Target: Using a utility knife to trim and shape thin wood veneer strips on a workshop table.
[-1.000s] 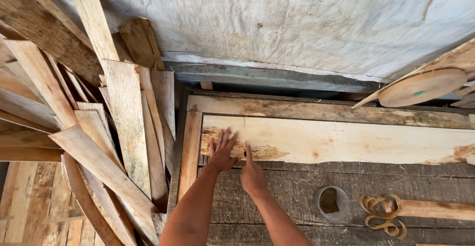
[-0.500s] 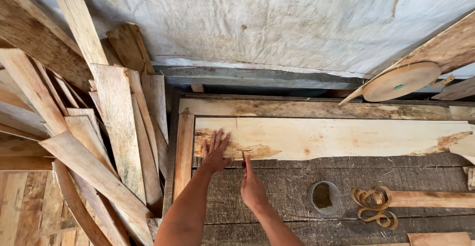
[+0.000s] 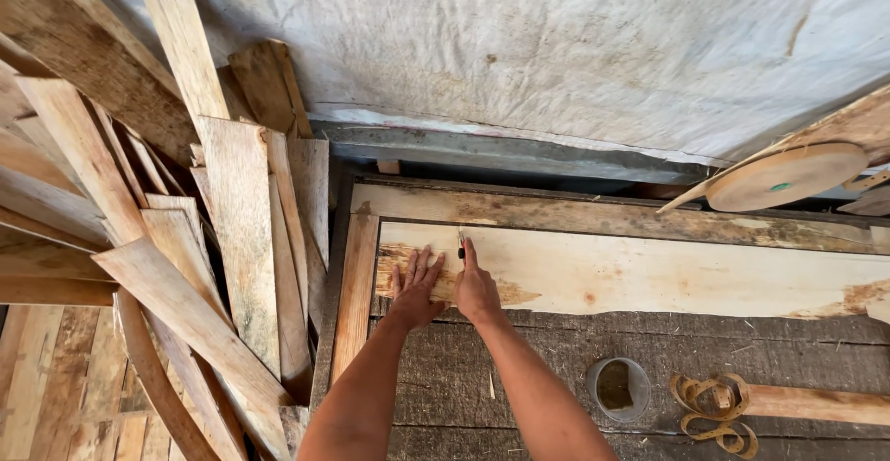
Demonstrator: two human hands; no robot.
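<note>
**Two hands on a pale plank at the workbench**

The pale plank (image 3: pixel 649 274) lies flat on the dark bench top (image 3: pixel 556 368). Its long axis goes from left to right across the view, and its left end is under the hands. It sits inside a frame of two darker boards: one long board (image 3: pixel 603 212) along its far edge, and one short board (image 3: pixel 355 294) at its left end, which points away from the person.

The left hand (image 3: pixel 416 287) rests flat on the plank near its left end, the palm down and the fingers spread and pointing away from the person. It holds nothing. The right hand (image 3: pixel 476 285) is just beside it, nearly closed, with the index finger stretched forward along a small dark pencil-like tool (image 3: pixel 461 245). The tip of the tool is on the plank, near the far edge. Both forearms come up from the bottom of the view and come close together at the wrists.
</note>
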